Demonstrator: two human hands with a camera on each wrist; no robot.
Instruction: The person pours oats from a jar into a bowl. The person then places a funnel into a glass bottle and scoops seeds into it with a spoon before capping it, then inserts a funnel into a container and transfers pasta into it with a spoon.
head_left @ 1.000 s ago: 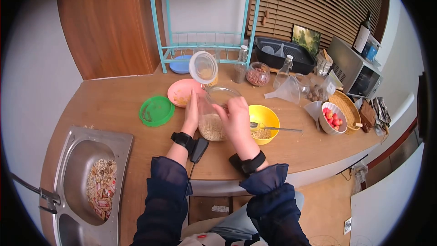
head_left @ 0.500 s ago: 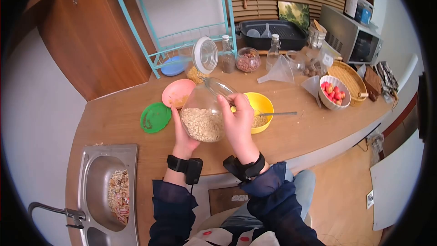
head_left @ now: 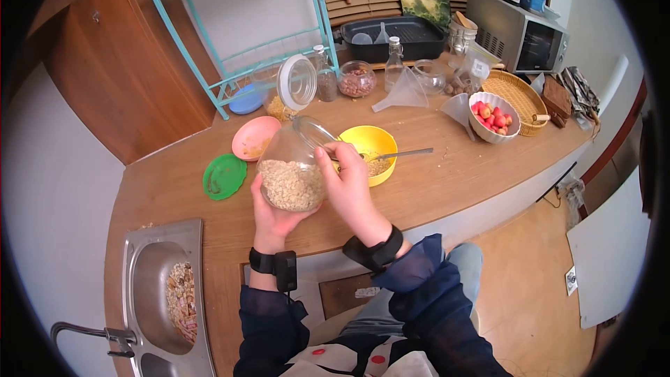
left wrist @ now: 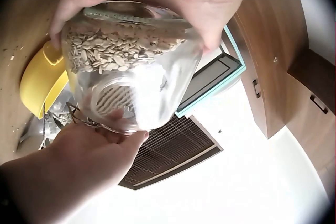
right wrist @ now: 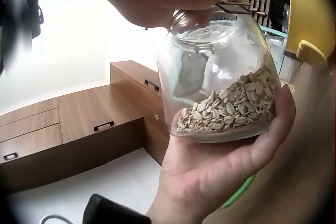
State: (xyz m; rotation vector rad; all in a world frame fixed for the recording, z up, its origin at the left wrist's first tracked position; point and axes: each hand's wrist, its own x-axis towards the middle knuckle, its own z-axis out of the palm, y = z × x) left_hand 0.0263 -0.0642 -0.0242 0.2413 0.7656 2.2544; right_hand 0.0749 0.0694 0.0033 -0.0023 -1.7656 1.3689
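Observation:
A clear glass jar [head_left: 278,148], part-filled with rolled oats [head_left: 289,185], is tilted in the air over the counter's front. My left hand [head_left: 273,222] cups its base, with the thumb and fingers round the lower sides, as the right wrist view shows. At the neck, my right hand [head_left: 349,178] grips the jar beside its wire clasp [right wrist: 233,7]. The oats slope towards one side of the glass. Just beyond the right hand stands a yellow bowl [head_left: 380,139], holding some oats and a metal-handled utensil [head_left: 417,151].
A pink bowl [head_left: 244,148] and a green lid [head_left: 216,185] lie left of the jar. Behind stands another jar with a raised lid [head_left: 296,82]. Funnels [head_left: 407,91], bottles and a bowl of red fruit [head_left: 494,132] stand rightward. The sink [head_left: 143,265] is front left.
The jar has come up off the counter and towards me, and tilted. My left hand has gone from its side to under its base; my right hand stays at the neck.

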